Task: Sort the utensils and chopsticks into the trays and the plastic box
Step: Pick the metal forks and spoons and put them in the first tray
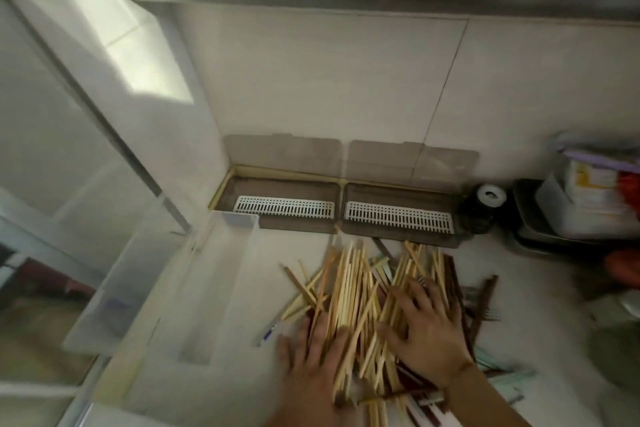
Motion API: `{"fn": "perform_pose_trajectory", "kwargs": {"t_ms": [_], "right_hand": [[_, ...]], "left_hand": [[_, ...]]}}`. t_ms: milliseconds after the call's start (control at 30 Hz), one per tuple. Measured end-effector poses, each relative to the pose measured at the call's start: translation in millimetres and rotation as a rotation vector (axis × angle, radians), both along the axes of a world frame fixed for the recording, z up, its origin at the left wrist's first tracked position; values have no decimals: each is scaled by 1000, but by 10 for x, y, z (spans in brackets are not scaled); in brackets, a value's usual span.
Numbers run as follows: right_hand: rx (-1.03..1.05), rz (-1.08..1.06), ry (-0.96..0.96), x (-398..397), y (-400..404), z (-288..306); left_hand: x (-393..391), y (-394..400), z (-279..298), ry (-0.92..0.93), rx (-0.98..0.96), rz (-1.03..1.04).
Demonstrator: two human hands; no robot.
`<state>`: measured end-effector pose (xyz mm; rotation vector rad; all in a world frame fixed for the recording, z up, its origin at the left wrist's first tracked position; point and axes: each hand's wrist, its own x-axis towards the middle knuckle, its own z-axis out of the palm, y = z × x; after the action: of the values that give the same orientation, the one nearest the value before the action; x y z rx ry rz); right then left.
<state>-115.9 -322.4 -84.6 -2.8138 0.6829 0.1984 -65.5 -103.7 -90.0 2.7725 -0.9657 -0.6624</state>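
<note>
A heap of pale wooden chopsticks (pixel 356 291) lies on the white counter, mixed with dark brown utensils (pixel 481 302) and wrapped ones at the right. My left hand (pixel 311 354) lies with spread fingers under the near left side of the heap. My right hand (pixel 424 326) presses flat on the heap's right side. Two brown trays, the left tray (pixel 242 191) and the right tray (pixel 464 222), stand open against the wall, each with a white slatted insert. A clear plastic box (pixel 221 288) sits left of the heap.
A dark jar with a white cap (pixel 485 204) stands right of the trays. A metal tray holding a plastic container (pixel 585 211) is at the far right. A white fridge side (pixel 86 114) rises at the left. The counter edge runs along the lower left.
</note>
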Motion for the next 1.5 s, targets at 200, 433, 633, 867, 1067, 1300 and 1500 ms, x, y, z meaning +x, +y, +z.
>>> {"fn": "perform_pose_trajectory", "kwargs": {"t_ms": [200,433,633,867,1067,1300,1500], "right_hand": [[16,23,-27,-378,-235,75],[206,62,-93,-632,-594,198],[331,8,-96,-642,-937,253],[29,121,-340,-251,-654,328],[-94,213,-102,-66,-139,420],[-270,185,-50,-110,-55,311],[-422,234,-246,-223,16,397]], "left_hand": [[476,315,-203,-91,-77,-117],[709,422,-118,-108,-252,-88],[788,379,-122,-150,-332,-98],[572,-190,107,-280,-374,-20],[494,-842,146,-187,-254,-314],[603,-780,56,-168,-190,-266],[650,-735,137,-122,-199,-220]]}}
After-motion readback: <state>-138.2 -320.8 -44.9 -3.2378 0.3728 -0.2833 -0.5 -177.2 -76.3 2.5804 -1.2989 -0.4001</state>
